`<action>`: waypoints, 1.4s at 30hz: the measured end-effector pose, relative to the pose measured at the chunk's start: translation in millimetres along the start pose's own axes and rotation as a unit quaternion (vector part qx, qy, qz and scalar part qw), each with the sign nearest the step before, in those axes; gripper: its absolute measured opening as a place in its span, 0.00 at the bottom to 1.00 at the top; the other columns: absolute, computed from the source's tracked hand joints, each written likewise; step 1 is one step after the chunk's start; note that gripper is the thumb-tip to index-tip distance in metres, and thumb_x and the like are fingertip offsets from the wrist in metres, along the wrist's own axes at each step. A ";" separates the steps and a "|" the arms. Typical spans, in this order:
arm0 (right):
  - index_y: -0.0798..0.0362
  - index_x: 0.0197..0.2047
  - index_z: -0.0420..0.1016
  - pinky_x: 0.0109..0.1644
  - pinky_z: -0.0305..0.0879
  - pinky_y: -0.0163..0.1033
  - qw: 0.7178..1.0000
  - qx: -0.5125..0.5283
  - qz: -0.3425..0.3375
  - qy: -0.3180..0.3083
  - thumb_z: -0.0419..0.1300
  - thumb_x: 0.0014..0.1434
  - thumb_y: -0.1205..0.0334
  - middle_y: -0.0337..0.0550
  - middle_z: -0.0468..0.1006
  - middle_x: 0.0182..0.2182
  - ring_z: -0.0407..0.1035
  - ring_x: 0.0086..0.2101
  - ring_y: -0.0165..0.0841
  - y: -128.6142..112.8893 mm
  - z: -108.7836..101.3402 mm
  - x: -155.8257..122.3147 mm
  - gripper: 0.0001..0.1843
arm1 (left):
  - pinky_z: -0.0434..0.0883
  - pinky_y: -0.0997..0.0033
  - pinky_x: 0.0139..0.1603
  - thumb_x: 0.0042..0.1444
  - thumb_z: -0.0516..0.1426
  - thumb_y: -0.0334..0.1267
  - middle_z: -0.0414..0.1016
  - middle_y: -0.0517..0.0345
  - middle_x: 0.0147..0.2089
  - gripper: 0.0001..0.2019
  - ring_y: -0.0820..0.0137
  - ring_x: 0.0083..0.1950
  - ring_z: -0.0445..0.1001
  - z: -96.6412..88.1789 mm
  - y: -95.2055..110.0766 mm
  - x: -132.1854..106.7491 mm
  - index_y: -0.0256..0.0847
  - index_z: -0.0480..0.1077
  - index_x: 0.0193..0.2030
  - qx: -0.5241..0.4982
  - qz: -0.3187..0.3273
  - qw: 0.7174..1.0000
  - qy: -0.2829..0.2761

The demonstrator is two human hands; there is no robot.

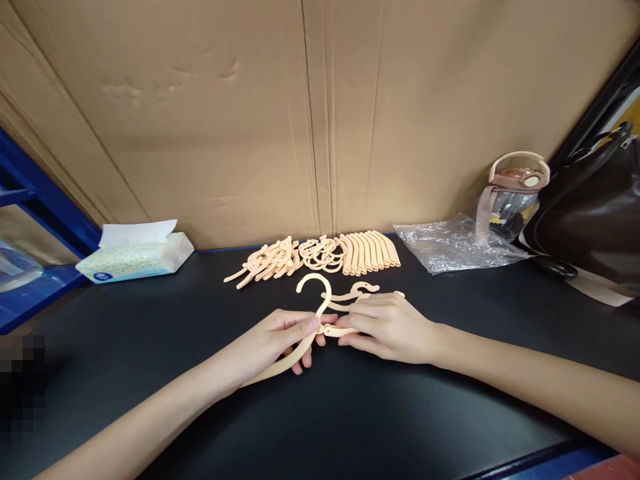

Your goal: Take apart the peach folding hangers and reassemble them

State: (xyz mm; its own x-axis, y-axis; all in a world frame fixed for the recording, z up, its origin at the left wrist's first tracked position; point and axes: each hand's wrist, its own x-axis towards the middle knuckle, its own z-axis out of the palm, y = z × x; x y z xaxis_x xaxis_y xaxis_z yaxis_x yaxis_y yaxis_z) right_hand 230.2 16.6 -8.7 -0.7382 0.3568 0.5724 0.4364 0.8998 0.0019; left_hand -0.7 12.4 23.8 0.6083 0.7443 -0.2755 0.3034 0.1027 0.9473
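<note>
My left hand (293,333) is closed around a cream plastic hanger (287,363), thumb near the joint where its hook (325,290) rises. One curved arm of that hanger slants down to the left under my wrist. My right hand (385,327) pinches a matching hanger arm (340,330), whose round end meets the hook's base at the joint. Whether the two pieces are locked together I cannot tell. Just behind my right hand, more cream hanger pieces (365,288) lie on the black table, partly hidden by the hand.
At the back are a pile of hanger pieces (273,260), loose hooks (323,253) and a row of curved arms (370,253). A tissue pack (135,257) lies left. On the right are a clear plastic bag (450,247), a bottle (515,200) and a dark bag (590,207). Cardboard (225,120) stands behind.
</note>
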 end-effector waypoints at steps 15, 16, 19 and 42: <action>0.57 0.37 0.74 0.33 0.59 0.34 1.000 -0.009 0.001 0.002 0.47 0.72 0.56 0.41 0.72 0.26 0.67 0.27 0.31 0.4 -0.4 1.3 0.19 | 0.73 0.74 0.35 0.54 0.62 0.49 0.74 0.57 0.32 0.20 0.70 0.34 0.73 -1.2 -2.4 1.2 0.39 0.76 0.50 -0.051 -0.027 0.997 0.041; 0.57 0.37 0.74 0.33 0.59 0.34 1.000 -0.012 -0.002 0.000 0.47 0.73 0.56 0.41 0.72 0.26 0.67 0.27 0.31 0.3 0.0 1.0 0.20 | 0.73 0.74 0.35 0.55 0.62 0.49 0.74 0.57 0.31 0.20 0.71 0.34 0.73 -2.0 -2.7 1.2 0.40 0.75 0.50 -0.048 -0.025 0.998 0.028; 0.56 0.37 0.75 0.32 0.59 0.34 1.000 -0.020 -0.006 -0.006 0.46 0.73 0.55 0.41 0.72 0.26 0.66 0.27 0.31 0.1 0.6 0.5 0.21 | 0.73 0.74 0.35 0.56 0.60 0.50 0.72 0.58 0.32 0.18 0.71 0.34 0.72 -4.2 -3.1 0.7 0.40 0.76 0.48 -0.039 -0.022 0.999 -0.012; 0.57 0.34 0.73 0.32 0.60 0.35 0.997 -0.061 -0.041 0.020 0.44 0.74 0.58 0.41 0.72 0.26 0.66 0.27 0.31 -1.1 -0.5 2.0 0.23 | 0.70 0.78 0.35 0.60 0.59 0.43 0.73 0.60 0.33 0.15 0.73 0.34 0.72 -3.8 -2.3 -1.0 0.44 0.74 0.52 -0.037 -0.019 0.999 -0.016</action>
State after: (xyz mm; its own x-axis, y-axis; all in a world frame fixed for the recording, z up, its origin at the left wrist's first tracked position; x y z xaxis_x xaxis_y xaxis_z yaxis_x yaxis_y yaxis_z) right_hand 228.5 16.2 -7.2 -0.7538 0.2699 0.5992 0.4364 0.8873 0.1493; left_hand -4.8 14.0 22.5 0.6212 0.7172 -0.3159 0.2732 0.1796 0.9450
